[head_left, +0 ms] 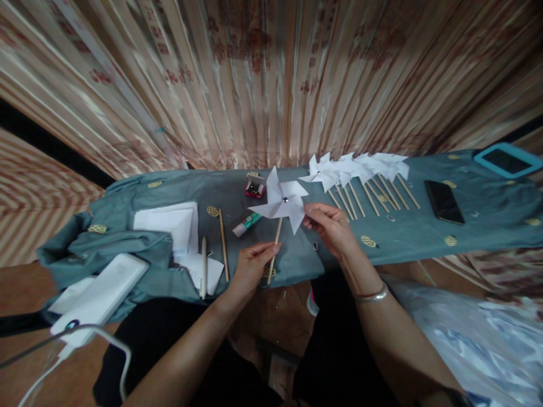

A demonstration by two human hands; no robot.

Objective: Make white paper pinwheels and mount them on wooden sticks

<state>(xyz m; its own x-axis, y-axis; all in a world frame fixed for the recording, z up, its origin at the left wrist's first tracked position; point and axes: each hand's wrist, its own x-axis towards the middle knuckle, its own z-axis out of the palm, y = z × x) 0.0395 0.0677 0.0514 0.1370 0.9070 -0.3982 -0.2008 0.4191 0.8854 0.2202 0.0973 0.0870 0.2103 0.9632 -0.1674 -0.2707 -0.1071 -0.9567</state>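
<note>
My left hand (251,264) is closed around the wooden stick of a white paper pinwheel (280,201), holding it upright over the cloth. My right hand (330,226) pinches the lower right blade of that pinwheel with its fingertips. A row of several finished white pinwheels (358,168) on sticks lies on the cloth behind my right hand. To the left lie white paper sheets (172,223), a loose stick (223,244), a pencil-like stick (203,267) and a glue stick (246,224).
A teal cloth (487,217) covers the low table. On it lie a black phone (444,201), a blue-framed tablet (508,160) at far right and a small red box (255,188). A white power bank with cable (99,297) sits at left. Striped curtains hang behind.
</note>
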